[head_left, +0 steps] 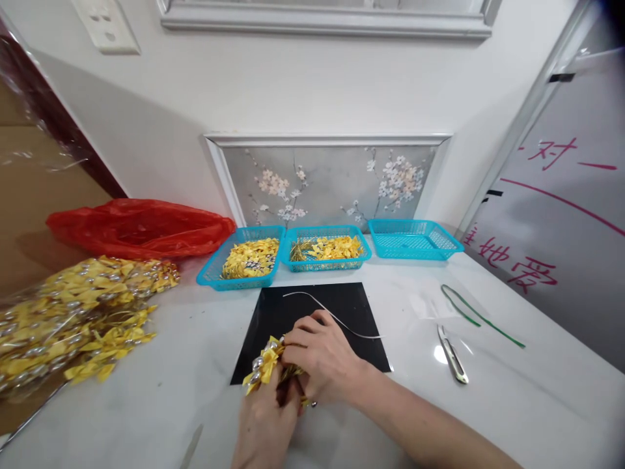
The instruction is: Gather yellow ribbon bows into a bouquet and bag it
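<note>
Low centre, the left hand [266, 420] grips a bunch of yellow ribbon bows [265, 366] — the right hand [319, 359] pinches a thin white wire [342, 321] on it. Tying seems underway — keep it tight.

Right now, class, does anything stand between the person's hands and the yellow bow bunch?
Nothing visible does. The left hand grips the yellow bow bunch from below, and the right hand closes on it from above, over the black mat.

Yellow ribbon-bow bundle [266, 368], clasped over black mat [312, 312]
</note>
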{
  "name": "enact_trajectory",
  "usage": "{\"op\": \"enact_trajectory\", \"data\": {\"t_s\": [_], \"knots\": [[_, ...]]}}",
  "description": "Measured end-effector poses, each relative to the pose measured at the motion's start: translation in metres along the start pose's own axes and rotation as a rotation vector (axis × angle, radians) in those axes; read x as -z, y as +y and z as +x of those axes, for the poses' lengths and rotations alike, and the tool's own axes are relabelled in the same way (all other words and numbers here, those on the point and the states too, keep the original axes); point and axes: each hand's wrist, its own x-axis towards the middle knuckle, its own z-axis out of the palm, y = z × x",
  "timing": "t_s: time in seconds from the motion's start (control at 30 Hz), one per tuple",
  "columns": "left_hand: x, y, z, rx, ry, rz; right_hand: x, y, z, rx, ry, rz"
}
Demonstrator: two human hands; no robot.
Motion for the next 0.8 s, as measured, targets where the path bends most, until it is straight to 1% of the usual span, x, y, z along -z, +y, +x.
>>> {"op": "enact_trajectory", "data": {"t_s": [0.13,0.2,0.27,0.37,0.47,0.57,0.7,0.8], "knots": [[0.001,-0.001,-0.002,0.050,0.029,0.088,-0.005,-0.003,0.000,-0.089,-0.012,0.050],[0.003,0.000,-0.003,0.068,0.016,0.044,-0.005,-0.003,0.002,-0.145,-0.042,0.087],[0.007,0.001,-0.002,0.102,-0.036,-0.116,-0.002,-0.001,0.004,-0.187,-0.087,0.168],[0.016,0.003,0.002,0.177,-0.158,-0.398,0.012,0.004,0.004,-0.204,-0.169,0.404],[0.024,0.005,0.006,0.292,-0.248,-0.620,0.027,0.008,-0.001,-0.202,-0.195,0.603],[0.027,0.005,0.007,0.376,-0.318,-0.795,0.028,0.011,-0.007,-0.203,-0.119,0.614],[0.024,0.001,0.007,0.463,-0.347,-0.951,0.012,0.011,-0.011,-0.221,0.047,0.591],[0.022,0.000,0.006,0.512,-0.355,-1.016,0.004,0.007,-0.011,-0.249,0.087,0.625]]}}
